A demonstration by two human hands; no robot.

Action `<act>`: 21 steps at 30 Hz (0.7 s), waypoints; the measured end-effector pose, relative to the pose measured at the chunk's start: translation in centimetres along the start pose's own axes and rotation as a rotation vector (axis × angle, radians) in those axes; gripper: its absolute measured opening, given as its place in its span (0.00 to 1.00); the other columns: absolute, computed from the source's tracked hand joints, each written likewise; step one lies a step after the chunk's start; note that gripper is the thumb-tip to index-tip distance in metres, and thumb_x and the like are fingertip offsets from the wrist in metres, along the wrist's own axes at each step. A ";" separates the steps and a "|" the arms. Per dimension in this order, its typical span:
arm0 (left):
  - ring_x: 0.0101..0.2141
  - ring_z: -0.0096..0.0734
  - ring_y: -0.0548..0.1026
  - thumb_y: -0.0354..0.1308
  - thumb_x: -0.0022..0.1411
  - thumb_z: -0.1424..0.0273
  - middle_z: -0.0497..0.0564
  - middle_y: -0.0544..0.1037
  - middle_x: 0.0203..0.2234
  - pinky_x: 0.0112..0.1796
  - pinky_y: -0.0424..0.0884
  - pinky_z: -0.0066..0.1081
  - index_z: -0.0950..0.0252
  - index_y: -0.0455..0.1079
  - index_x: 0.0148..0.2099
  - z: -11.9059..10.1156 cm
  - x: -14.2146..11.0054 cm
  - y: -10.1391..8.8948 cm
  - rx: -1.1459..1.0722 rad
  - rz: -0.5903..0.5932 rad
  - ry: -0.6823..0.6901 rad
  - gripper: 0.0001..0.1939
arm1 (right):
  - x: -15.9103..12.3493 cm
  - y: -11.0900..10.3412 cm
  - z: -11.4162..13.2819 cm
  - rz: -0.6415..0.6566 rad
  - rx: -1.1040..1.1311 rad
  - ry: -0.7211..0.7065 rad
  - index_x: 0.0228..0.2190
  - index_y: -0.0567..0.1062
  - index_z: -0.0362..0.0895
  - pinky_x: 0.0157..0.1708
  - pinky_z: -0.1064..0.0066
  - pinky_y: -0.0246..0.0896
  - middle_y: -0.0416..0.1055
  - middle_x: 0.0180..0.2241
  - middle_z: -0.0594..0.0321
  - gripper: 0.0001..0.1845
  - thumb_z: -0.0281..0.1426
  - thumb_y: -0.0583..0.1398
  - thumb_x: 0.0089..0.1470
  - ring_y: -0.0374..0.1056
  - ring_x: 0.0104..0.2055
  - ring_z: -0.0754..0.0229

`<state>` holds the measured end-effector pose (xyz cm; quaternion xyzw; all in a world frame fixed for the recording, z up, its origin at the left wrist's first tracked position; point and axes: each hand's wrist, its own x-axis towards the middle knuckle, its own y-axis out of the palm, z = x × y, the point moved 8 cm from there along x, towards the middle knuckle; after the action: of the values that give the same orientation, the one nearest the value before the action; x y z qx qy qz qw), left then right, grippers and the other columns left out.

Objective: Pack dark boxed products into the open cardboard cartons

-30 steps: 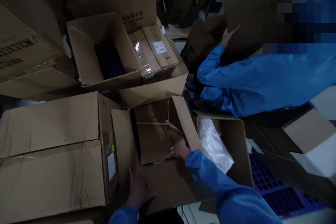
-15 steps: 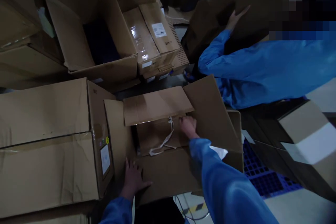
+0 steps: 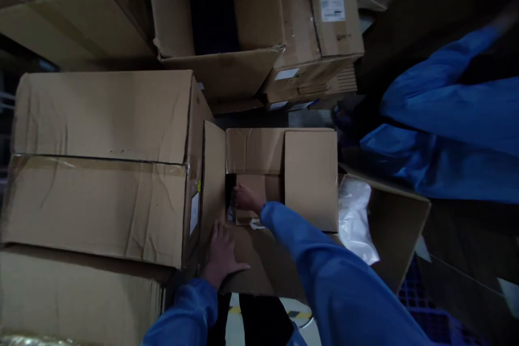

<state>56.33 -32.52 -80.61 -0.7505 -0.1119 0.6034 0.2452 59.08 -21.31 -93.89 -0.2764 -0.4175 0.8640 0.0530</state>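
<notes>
An opened cardboard box (image 3: pixel 267 259) stands in front of me with its flaps spread. My left hand (image 3: pixel 222 253) lies on its near flap by the left corner, fingers spread. Reaching inside, my right hand (image 3: pixel 246 198) is closed at the left edge of a brown cardboard sheet (image 3: pixel 251 216); what its fingers hold, if anything, is hidden. A bit of white string (image 3: pixel 256 224) shows below that hand. The right flap (image 3: pixel 311 181) lies folded inward across the opening.
Large closed cartons (image 3: pixel 97 119) are stacked at my left. Beyond is an open carton (image 3: pixel 219 78) with dark contents, beside a taped, labelled carton (image 3: pixel 332 38). To the right, clear plastic (image 3: pixel 357 219) lies in another open box. A co-worker's blue sleeve (image 3: pixel 454 119) is at far right.
My right hand has moved from the sheet's right end to its left edge. The right flap has folded in over the opening. My left hand stays on the near flap; the view has shifted.
</notes>
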 end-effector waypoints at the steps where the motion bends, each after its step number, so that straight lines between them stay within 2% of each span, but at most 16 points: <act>1: 0.67 0.65 0.49 0.48 0.50 0.31 0.69 0.65 0.62 0.66 0.28 0.57 0.72 0.71 0.59 0.1 -0.1 0.2 -0.009 -0.014 -0.001 0.53 | -0.4 -0.1 0.3 0.025 -0.035 -0.032 0.39 0.77 0.41 0.59 0.49 0.55 0.74 0.46 0.57 0.14 0.39 0.63 0.58 0.65 0.56 0.51; 6: 0.68 0.63 0.47 0.49 0.48 0.31 0.71 0.69 0.59 0.67 0.30 0.54 0.75 0.74 0.56 0.3 -0.2 1.3 -0.014 -0.052 -0.011 0.54 | -2.6 -2.5 1.2 0.064 -0.155 -0.113 0.36 0.78 0.41 0.61 0.48 0.51 0.76 0.43 0.57 0.20 0.47 0.60 0.60 0.66 0.55 0.52; 8: 0.68 0.64 0.47 0.47 0.48 0.30 0.73 0.70 0.57 0.67 0.28 0.52 0.77 0.74 0.55 0.3 -0.1 1.7 0.007 -0.056 -0.005 0.56 | -3.6 -3.5 1.6 0.044 -0.167 -0.117 0.38 0.79 0.41 0.61 0.48 0.49 0.75 0.47 0.54 0.21 0.47 0.58 0.61 0.65 0.56 0.51; 11: 0.68 0.66 0.46 0.47 0.47 0.29 0.73 0.70 0.57 0.66 0.26 0.54 0.77 0.74 0.55 0.2 0.2 2.2 0.033 -0.053 -0.002 0.57 | -5.3 -4.8 1.8 0.024 -0.156 -0.123 0.45 0.78 0.42 0.60 0.50 0.50 0.68 0.58 0.51 0.21 0.45 0.59 0.60 0.61 0.59 0.48; 14: 0.68 0.66 0.47 0.48 0.48 0.30 0.74 0.69 0.58 0.65 0.26 0.53 0.77 0.74 0.55 0.1 0.2 2.2 0.043 -0.055 -0.006 0.56 | -6.9 -6.2 1.5 0.021 -0.124 -0.103 0.43 0.80 0.44 0.60 0.51 0.49 0.73 0.54 0.51 0.21 0.44 0.55 0.63 0.61 0.59 0.48; 16: 0.68 0.66 0.47 0.49 0.48 0.31 0.74 0.69 0.58 0.65 0.26 0.52 0.77 0.74 0.55 0.0 0.1 2.2 0.044 -0.064 -0.009 0.55 | -8.1 -7.6 0.3 0.011 -0.110 -0.032 0.41 0.81 0.43 0.62 0.48 0.46 0.73 0.54 0.49 0.22 0.44 0.53 0.63 0.57 0.63 0.45; 18: 0.68 0.65 0.47 0.52 0.48 0.31 0.74 0.68 0.59 0.65 0.26 0.52 0.76 0.74 0.56 -0.1 0.1 2.2 0.049 -0.069 -0.007 0.54 | -9.4 -9.3 -2.0 0.003 -0.103 0.101 0.42 0.81 0.41 0.61 0.42 0.44 0.62 0.63 0.46 0.21 0.41 0.56 0.61 0.51 0.66 0.39; 19: 0.67 0.66 0.47 0.53 0.47 0.32 0.74 0.69 0.58 0.65 0.25 0.53 0.75 0.74 0.56 -0.1 0.1 2.3 0.054 -0.070 -0.005 0.53 | -10.0 -10.0 -3.4 0.014 -0.095 0.181 0.43 0.81 0.40 0.60 0.41 0.48 0.56 0.66 0.45 0.20 0.39 0.56 0.59 0.51 0.66 0.37; 20: 0.67 0.66 0.47 0.54 0.47 0.33 0.73 0.69 0.58 0.65 0.25 0.53 0.75 0.74 0.56 -0.2 0.2 2.3 0.060 -0.072 -0.003 0.53 | -10.5 -10.6 -4.9 0.039 -0.079 0.258 0.45 0.80 0.42 0.57 0.42 0.53 0.54 0.67 0.47 0.19 0.36 0.56 0.59 0.55 0.65 0.37; 21: 0.67 0.66 0.47 0.55 0.47 0.33 0.73 0.69 0.58 0.65 0.24 0.53 0.75 0.74 0.56 -0.3 0.3 2.4 0.067 -0.073 -0.003 0.53 | -11.0 -11.1 -6.3 0.079 -0.055 0.325 0.47 0.80 0.45 0.53 0.46 0.59 0.57 0.66 0.49 0.19 0.34 0.55 0.59 0.61 0.61 0.39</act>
<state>56.33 -34.53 -82.05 -0.7365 -0.1194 0.5984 0.2918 70.04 -13.35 -83.95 -0.4301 -0.4156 0.7976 0.0784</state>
